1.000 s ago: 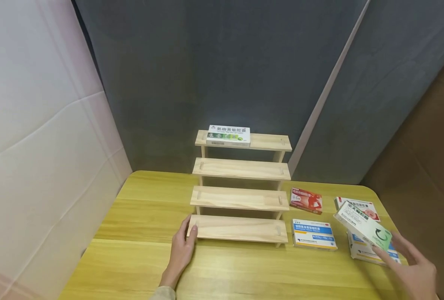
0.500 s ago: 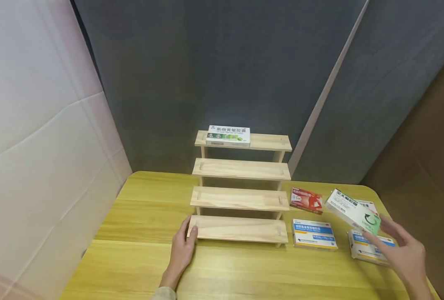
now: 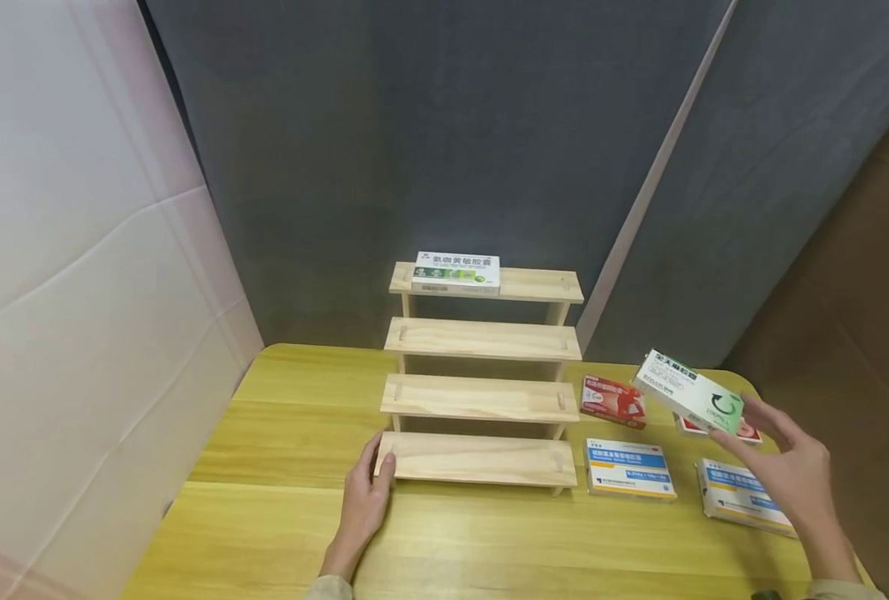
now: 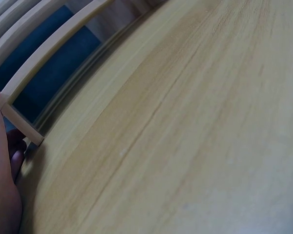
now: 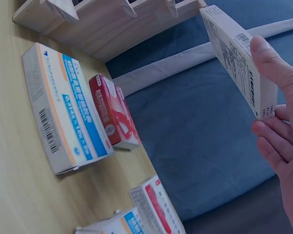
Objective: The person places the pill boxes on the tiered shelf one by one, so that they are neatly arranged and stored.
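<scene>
My right hand (image 3: 789, 457) pinches a white and green medicine box (image 3: 687, 393) by its right end, thumb on one side and fingers on the other. That box is held tilted in the air, overlapping a white and red medicine box (image 3: 746, 431) in the head view. At the lowest tier of a four-step wooden display stand (image 3: 481, 458), my left hand (image 3: 365, 492) grips the left end, thumb at the front edge. In the left wrist view the fingers (image 4: 17, 156) reach behind the stand's leg. Another white and green medicine box (image 3: 456, 273) lies on the top tier's left part.
Right of the stand lie a red medicine box (image 3: 613, 401), a blue and white medicine box (image 3: 628, 469) and a second blue and white box (image 3: 736, 493), partly behind my right hand. A grey curtain (image 3: 489, 133) hangs behind the yellow wooden table (image 3: 279, 433).
My right hand has moved left and away from me with the white and green box, uncovering more of the rear blue and white box. The left hand stays on the stand.
</scene>
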The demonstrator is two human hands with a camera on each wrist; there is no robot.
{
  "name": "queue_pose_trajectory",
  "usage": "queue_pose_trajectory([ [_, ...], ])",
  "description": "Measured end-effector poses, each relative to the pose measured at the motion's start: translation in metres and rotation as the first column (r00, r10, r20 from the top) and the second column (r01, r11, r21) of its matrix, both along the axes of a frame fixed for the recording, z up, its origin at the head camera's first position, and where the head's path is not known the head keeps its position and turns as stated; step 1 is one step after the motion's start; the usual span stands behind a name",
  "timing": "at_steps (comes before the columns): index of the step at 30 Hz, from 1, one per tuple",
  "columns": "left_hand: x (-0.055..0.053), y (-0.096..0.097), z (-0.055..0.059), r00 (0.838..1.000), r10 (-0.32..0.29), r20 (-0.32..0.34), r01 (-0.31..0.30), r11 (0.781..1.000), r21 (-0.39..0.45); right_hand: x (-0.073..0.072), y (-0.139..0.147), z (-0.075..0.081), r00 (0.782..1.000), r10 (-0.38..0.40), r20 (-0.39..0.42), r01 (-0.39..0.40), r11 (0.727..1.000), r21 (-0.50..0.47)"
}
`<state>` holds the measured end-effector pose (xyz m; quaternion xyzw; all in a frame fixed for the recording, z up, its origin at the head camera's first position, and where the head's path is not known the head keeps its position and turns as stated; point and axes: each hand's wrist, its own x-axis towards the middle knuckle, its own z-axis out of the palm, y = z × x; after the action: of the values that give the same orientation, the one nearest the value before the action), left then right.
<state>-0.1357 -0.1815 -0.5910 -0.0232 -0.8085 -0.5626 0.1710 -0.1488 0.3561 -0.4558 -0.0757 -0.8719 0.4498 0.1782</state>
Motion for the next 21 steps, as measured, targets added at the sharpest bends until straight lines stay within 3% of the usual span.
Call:
queue_pose_trajectory([
  [5,0.000,0.000,-0.001,1.000,0.010,-0.002,-0.010,1.000,0.007,-0.009,-0.005,0.007,0.999,-0.004,0.045,0.004,1.000,0.008],
  [16,0.001,0.000,0.000,1.000,0.020,-0.007,-0.020,1.000,0.009,-0.030,-0.018,0.019,0.999,0.046,0.020,-0.048,0.996,0.081],
  [21,0.000,0.000,0.000,1.000,0.022,-0.004,-0.022,1.000,0.007,-0.038,-0.019,0.021,0.998,0.067,0.014,-0.068,0.996,0.064],
])
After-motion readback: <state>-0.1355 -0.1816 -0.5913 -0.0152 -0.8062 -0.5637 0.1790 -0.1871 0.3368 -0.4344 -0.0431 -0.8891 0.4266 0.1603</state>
